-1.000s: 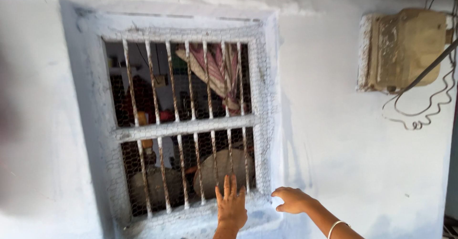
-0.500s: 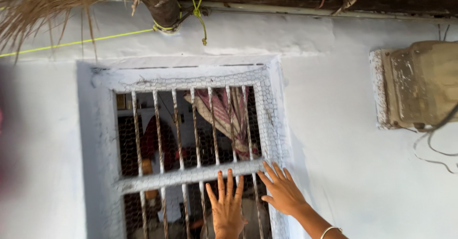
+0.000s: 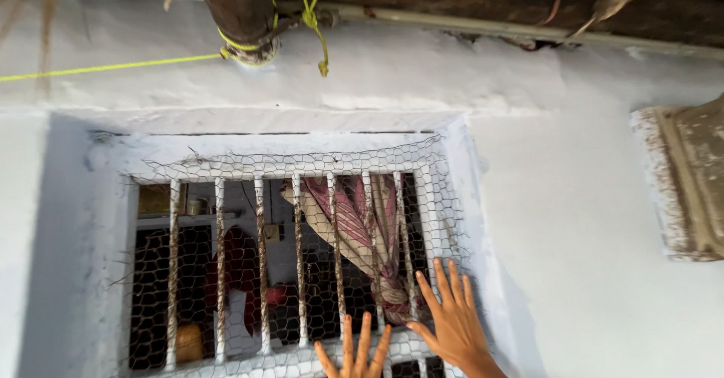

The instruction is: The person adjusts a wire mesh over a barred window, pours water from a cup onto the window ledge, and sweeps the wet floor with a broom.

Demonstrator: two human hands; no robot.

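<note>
So this is a pale blue-white plastered wall point(image 3: 588, 197), kinda rough and patchy, with a window point(image 3: 294, 265) set into it. The window has upright rusty bars point(image 3: 260, 265) painted over in spots, and thin wire mesh point(image 3: 196, 168) stretched across the whole opening and onto the frame. Both hands are flat against that mesh at the lower right of the window: the left hand point(image 3: 354, 355) has its fingers spread wide and pointing up, only partly in view at the bottom edge, and the right hand point(image 3: 452, 321) is just beside it, also wide open with fingers fanned, resting near the right side of the frame. Neither one is holding anything. Behind the bars hangs a striped pink and cream cloth point(image 3: 362, 235), knotted near the bottom, just above the right hand. Further inside it's dim, with some red stuff and a shelf I can't really make out. Up top there's a dark wooden pole point(image 3: 237, 9) tied with yellow-green cord point(image 3: 113, 67) running off to the left. On the far right a grimy tan box point(image 3: 686, 182) is mounted on the wall.
</note>
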